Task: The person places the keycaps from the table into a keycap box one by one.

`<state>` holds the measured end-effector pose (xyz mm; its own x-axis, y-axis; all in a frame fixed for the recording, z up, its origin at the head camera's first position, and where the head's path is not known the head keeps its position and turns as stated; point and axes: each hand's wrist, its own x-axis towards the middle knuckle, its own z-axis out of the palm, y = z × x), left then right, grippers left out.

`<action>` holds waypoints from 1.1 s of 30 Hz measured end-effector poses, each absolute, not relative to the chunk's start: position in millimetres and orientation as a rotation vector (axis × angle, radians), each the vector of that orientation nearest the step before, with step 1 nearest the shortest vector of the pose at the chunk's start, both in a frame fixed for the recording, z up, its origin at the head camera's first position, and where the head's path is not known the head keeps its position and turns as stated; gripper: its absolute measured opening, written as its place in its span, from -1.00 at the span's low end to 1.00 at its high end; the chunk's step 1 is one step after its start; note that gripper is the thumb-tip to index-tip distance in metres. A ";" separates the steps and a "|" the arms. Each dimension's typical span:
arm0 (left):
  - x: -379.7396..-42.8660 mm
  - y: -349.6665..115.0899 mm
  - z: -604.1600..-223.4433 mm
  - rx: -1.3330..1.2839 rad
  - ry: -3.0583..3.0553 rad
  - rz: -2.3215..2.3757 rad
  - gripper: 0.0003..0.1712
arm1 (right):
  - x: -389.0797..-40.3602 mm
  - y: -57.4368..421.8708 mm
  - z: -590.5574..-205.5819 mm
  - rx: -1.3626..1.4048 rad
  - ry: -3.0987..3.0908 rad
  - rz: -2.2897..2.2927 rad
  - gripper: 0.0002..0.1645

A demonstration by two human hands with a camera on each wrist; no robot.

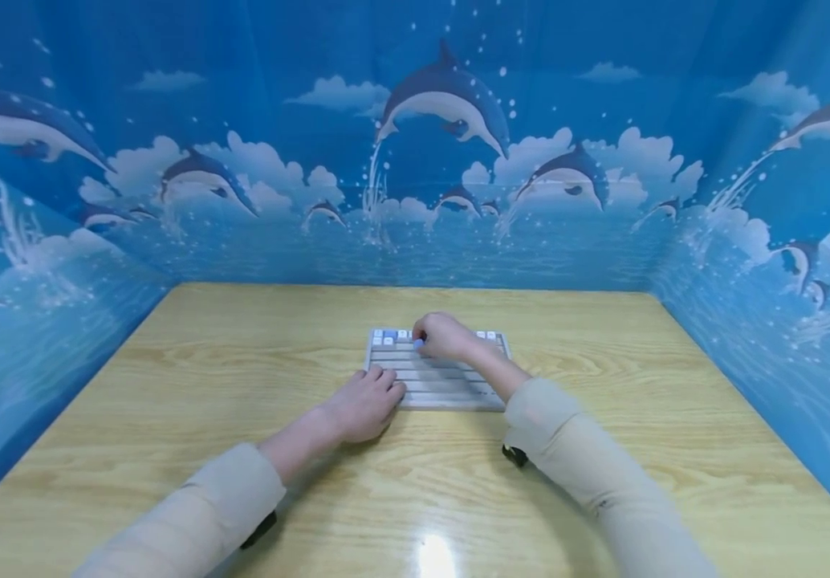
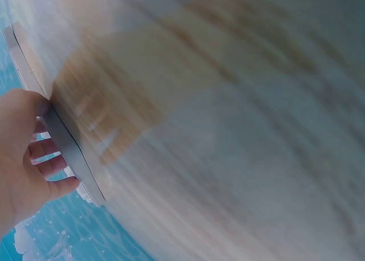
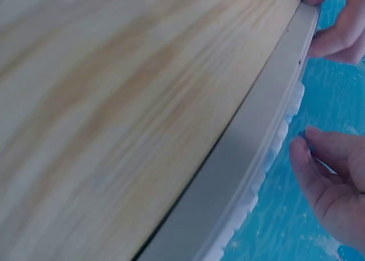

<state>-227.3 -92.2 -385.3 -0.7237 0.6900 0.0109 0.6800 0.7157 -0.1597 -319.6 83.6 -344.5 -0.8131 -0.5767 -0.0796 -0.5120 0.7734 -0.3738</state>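
A white keycap tray (image 1: 451, 398) with long parallel rows lies on the table, with white and blue keycaps (image 1: 388, 341) along its far end. My left hand (image 1: 369, 404) holds the tray's near left corner. In the left wrist view, its thumb (image 2: 39, 103) is at the front side while the other fingers reach over the edge. Above the far rows, my right hand (image 1: 446, 337) pinches a small blue keycap (image 1: 418, 343) between thumb and fingertips. In the right wrist view most of that keycap (image 3: 302, 134) is hidden by the fingertips.
The wooden table (image 1: 242, 337) spreads out on all sides of the tray. A blue curtain (image 1: 415, 241) printed with dolphins and clouds closes off the back and both sides. Dark wrist straps (image 1: 514, 455) show under the pale sleeves (image 1: 567, 425).
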 end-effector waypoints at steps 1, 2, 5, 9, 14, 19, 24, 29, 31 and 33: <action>-227.1 -92.0 -385.2 -1.139 -2.847 0.222 -0.66 | -320.6 80.5 -345.5 -0.873 2.787 -0.479 -0.83; -226.8 -91.8 -385.1 -1.139 -2.849 0.222 -0.67 | -321.7 77.6 -346.8 -0.886 2.799 -0.450 -0.85; -226.5 -91.2 -385.2 -1.144 -2.849 0.221 -0.67 | -323.8 70.4 -349.5 -0.900 2.843 -0.363 -0.87; -226.3 -90.4 -385.0 -1.148 -2.836 0.224 -0.68 | -326.1 63.2 -351.5 -0.856 2.900 -0.298 -0.83; -226.4 -90.4 -385.3 -1.151 -2.797 0.215 -0.72 | -329.3 56.2 -351.6 -0.810 2.929 -0.223 -0.85; -226.3 -91.7 -386.3 -1.159 -2.763 0.204 -0.76 | -331.0 50.8 -350.5 -0.830 2.937 -0.102 -0.91; -226.3 -92.6 -386.7 -1.163 -2.752 0.216 -0.75 | -331.2 47.5 -350.5 -0.830 2.948 -0.012 -0.88; -226.0 -93.1 -387.0 -1.153 -2.767 0.226 -0.74 | -332.7 45.6 -351.9 -0.818 2.939 -0.009 -0.85; -225.8 -93.4 -387.2 -1.149 -2.774 0.224 -0.74 | -333.4 44.9 -352.9 -0.812 2.925 -0.029 -0.84; -225.6 -93.8 -387.3 -1.148 -2.777 0.223 -0.74 | -333.5 44.0 -353.5 -0.808 2.908 -0.050 -0.84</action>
<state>-225.6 -93.8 -387.3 -0.7027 0.7087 0.0621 0.6898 0.7001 -0.1847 -333.5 44.0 -353.5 -0.8496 -0.5159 -0.1091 -0.5119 0.8566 -0.0648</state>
